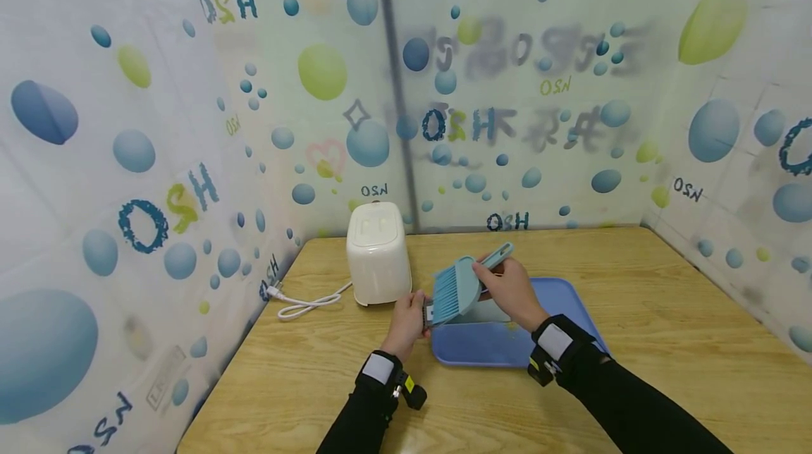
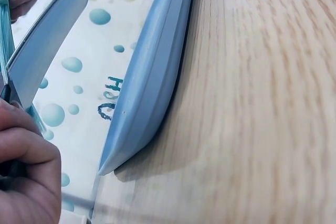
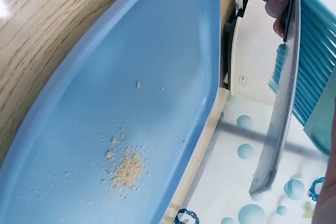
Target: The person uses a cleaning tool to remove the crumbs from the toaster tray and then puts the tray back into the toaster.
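My left hand [image 1: 406, 321] grips the dark end of a thin grey flat plate [image 1: 490, 311], which looks like a toaster's crumb tray. In the right wrist view this plate [image 3: 282, 111] is tilted on edge above the blue tray [image 3: 173, 40]. My right hand [image 1: 512, 292] holds a light-blue hand brush [image 1: 468, 286] by its handle. The brush's bristles [image 3: 310, 40] lie along the plate near the left fingers; the exact contact is hard to tell. A small heap of pale crumbs [image 3: 127, 170] lies on the blue tray, with loose bits scattered around it.
Behind my left hand stands a white toaster [image 1: 378, 256], its cord [image 1: 311, 307] coiled to the left on the wooden table [image 1: 285, 383]. Patterned curtains [image 1: 533, 158] enclose the table at the back and sides.
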`<control>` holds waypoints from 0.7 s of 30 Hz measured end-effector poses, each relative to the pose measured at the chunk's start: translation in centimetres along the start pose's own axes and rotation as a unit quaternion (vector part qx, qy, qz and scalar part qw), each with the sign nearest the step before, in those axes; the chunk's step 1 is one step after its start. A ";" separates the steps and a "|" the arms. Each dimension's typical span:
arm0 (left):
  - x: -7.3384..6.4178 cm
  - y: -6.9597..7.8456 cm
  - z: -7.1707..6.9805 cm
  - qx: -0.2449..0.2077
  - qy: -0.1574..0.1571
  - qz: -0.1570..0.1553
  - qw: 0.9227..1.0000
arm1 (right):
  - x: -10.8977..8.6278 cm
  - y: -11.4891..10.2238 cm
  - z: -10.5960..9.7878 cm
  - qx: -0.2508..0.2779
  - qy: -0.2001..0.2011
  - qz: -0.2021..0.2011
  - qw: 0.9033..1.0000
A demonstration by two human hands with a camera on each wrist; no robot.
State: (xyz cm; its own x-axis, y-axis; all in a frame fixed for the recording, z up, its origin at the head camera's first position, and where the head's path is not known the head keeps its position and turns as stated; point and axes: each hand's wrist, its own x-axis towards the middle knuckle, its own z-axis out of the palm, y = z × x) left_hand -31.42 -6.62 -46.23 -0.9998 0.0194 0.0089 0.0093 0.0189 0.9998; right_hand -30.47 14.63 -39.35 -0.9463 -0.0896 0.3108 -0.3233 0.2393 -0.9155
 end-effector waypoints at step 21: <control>-0.1 0.3 -0.1 0.016 0.009 -0.012 1.000 | -0.2 0.5 -1.2 -0.014 0.007 0.008 1.000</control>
State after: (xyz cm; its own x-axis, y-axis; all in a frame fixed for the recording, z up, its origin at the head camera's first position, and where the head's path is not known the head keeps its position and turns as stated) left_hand -31.37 -6.70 -45.90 -0.9999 -0.0001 -0.0138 -0.0138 0.0505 0.9986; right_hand -30.43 15.96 -39.54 -0.9514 -0.0723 0.2994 -0.3077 0.2669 -0.9133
